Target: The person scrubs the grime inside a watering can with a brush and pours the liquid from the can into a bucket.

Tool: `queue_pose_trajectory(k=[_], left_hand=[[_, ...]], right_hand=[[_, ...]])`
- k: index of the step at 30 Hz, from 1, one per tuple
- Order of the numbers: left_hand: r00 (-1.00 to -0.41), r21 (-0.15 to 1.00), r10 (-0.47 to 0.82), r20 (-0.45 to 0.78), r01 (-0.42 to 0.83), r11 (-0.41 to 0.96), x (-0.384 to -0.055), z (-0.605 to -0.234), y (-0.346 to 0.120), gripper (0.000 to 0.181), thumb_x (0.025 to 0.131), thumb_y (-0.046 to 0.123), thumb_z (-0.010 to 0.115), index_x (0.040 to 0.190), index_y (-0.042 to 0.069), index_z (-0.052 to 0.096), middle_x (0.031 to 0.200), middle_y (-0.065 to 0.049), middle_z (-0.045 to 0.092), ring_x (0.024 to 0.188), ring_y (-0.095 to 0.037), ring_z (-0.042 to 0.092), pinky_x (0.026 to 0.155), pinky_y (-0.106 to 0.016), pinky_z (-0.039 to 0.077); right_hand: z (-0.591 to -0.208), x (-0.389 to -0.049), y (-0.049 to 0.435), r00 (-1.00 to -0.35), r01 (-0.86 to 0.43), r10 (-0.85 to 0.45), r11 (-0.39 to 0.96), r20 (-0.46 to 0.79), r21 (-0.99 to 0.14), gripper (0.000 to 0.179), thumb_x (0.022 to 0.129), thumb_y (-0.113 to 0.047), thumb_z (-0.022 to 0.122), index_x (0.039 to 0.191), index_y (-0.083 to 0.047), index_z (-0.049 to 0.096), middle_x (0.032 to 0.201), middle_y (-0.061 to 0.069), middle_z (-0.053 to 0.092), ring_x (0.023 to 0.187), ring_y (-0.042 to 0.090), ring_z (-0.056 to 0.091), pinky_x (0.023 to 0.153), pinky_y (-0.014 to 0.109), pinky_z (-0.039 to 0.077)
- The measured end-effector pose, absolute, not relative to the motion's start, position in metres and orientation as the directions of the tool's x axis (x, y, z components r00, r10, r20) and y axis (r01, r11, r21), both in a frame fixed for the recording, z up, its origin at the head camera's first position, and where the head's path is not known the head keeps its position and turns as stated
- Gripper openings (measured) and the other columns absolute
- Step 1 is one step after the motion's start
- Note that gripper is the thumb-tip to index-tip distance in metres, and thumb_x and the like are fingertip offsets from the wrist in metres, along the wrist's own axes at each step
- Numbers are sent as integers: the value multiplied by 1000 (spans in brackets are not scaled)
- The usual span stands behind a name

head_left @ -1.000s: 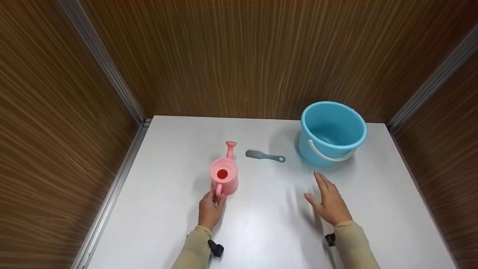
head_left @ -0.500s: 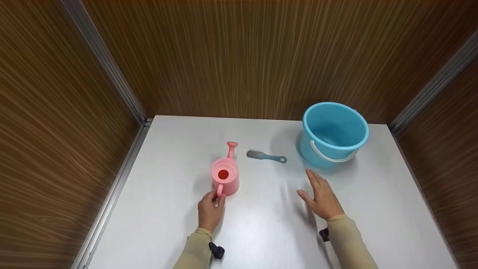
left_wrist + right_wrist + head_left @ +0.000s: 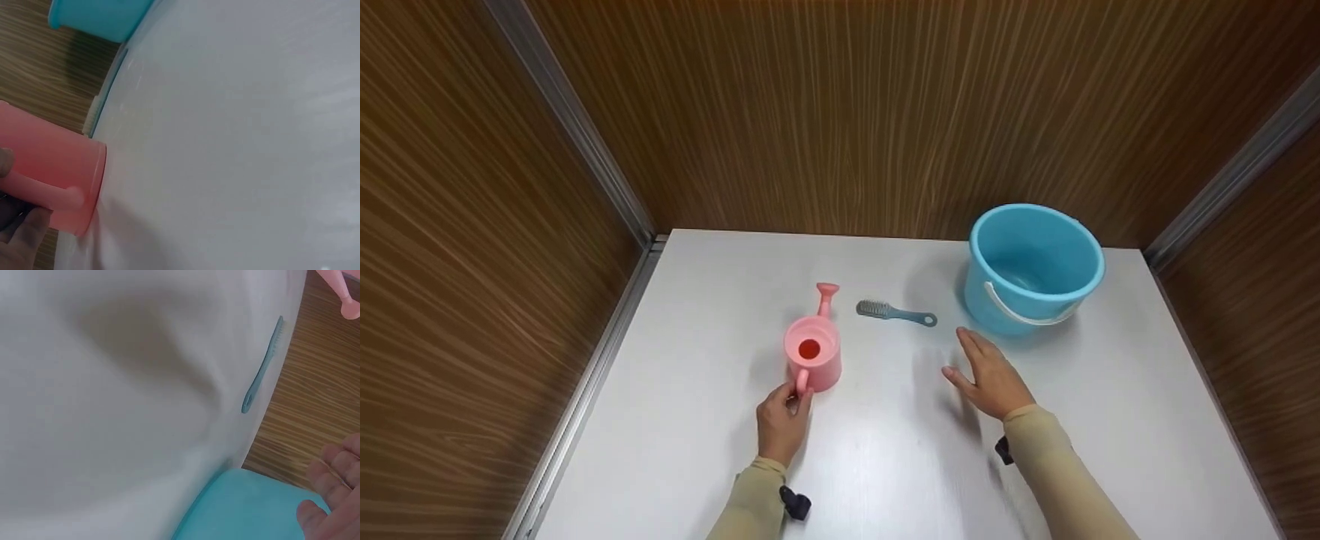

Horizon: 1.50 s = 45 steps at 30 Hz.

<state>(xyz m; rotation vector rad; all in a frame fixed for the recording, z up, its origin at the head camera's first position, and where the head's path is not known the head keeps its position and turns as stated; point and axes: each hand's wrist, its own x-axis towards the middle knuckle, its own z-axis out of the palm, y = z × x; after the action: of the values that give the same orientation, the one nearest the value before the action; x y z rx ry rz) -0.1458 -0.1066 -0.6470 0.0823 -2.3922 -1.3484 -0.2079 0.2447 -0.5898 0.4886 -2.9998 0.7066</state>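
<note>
A pink watering can (image 3: 819, 364) stands upright on the white table, its spout pointing to the far side. My left hand (image 3: 781, 426) grips the can's handle; in the left wrist view the fingers (image 3: 29, 236) and thumb lie about that handle (image 3: 42, 191). My right hand (image 3: 994, 382) hovers above the table with its fingers extended and thumb apart, holding nothing. It is nearest to the light blue bucket (image 3: 997, 307) and a blue-grey hairbrush (image 3: 900, 313). The brush lies bristles up between can and bucket, its holed handle end toward the bucket.
The bucket's white handle (image 3: 1020, 316) hangs down at its front. A wood-grain panel (image 3: 825, 112) rises behind the white table (image 3: 675, 360), and further panels with metal edges flank it left and right.
My right hand has moved left and slightly away from me, toward the hairbrush's handle end. The left hand keeps its grip, and the watering can, brush and bucket stay in place.
</note>
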Motion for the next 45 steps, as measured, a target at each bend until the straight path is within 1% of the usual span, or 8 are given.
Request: queue_pose_trajectory(k=[8, 13, 18, 24, 30, 34, 39, 45], left_hand=[[-908, 820, -219, 358, 193, 539, -148, -647, -106, 16, 86, 13, 74, 99, 5, 68, 90, -4, 69, 81, -13, 65, 72, -26, 55], [-904, 814, -215, 371, 205, 544, -149, -647, -107, 15, 86, 14, 74, 97, 5, 69, 88, -4, 69, 79, -12, 65, 69, -26, 55], [-907, 816, -223, 358, 189, 546, -151, -646, -108, 13, 85, 14, 75, 95, 6, 71, 86, -2, 70, 77, -11, 65, 68, -27, 55], [-915, 820, -227, 334, 164, 548, -152, -646, -108, 15, 86, 16, 75, 97, 7, 71, 87, -2, 71, 77, -9, 64, 70, -26, 55], [-923, 831, -235, 304, 136, 539, -149, -647, -109, 15, 86, 16, 74, 98, 7, 71, 89, -2, 71, 80, -9, 65, 72, -25, 55], [-911, 830, -246, 330, 157, 535, -148, -649, -110, 13, 84, 14, 76, 94, 7, 71, 86, -1, 71, 77, -9, 64, 69, -26, 55], [-896, 831, -250, 368, 196, 520, -148, -651, -111, 13, 81, 9, 78, 92, 7, 72, 82, 0, 70, 71, -9, 62, 63, -27, 54], [-905, 832, -243, 351, 182, 523, -147, -652, -111, 13, 83, 11, 76, 95, 6, 72, 85, -2, 72, 75, -9, 65, 65, -26, 55]], right_hand=[[-589, -226, 240, -922, -385, -363, 838, 133, -387, 74, 94, -49, 58, 149, -7, 32, 149, 18, 37, 136, 36, 35, 108, 51, 31], [-586, -233, 238, -929, -362, -361, 842, 80, -400, 72, 95, -48, 57, 150, -10, 31, 150, 16, 36, 137, 35, 34, 108, 52, 30], [-584, -242, 236, -935, -332, -354, 856, 17, -396, 74, 95, -56, 50, 151, -12, 28, 152, 15, 34, 139, 34, 31, 109, 52, 28], [-587, -253, 234, -943, -304, -332, 873, -6, -382, 78, 93, -63, 44, 151, -12, 30, 151, 15, 36, 138, 35, 32, 108, 53, 30], [-591, -266, 229, -948, -277, -315, 881, -40, -384, 68, 96, -50, 52, 149, -10, 34, 150, 16, 37, 136, 37, 34, 107, 54, 31], [-594, -276, 225, -951, -267, -305, 885, -43, -382, 64, 97, -42, 56, 147, -7, 37, 148, 18, 38, 135, 38, 36, 106, 54, 31], [-602, -286, 218, -952, -263, -301, 895, -52, -361, 61, 98, -40, 55, 146, -7, 38, 147, 18, 40, 135, 38, 36, 108, 52, 30], [-616, -295, 211, -948, -273, -312, 894, -59, -355, 57, 97, -38, 57, 144, -8, 43, 145, 14, 45, 134, 34, 40, 107, 50, 32]])
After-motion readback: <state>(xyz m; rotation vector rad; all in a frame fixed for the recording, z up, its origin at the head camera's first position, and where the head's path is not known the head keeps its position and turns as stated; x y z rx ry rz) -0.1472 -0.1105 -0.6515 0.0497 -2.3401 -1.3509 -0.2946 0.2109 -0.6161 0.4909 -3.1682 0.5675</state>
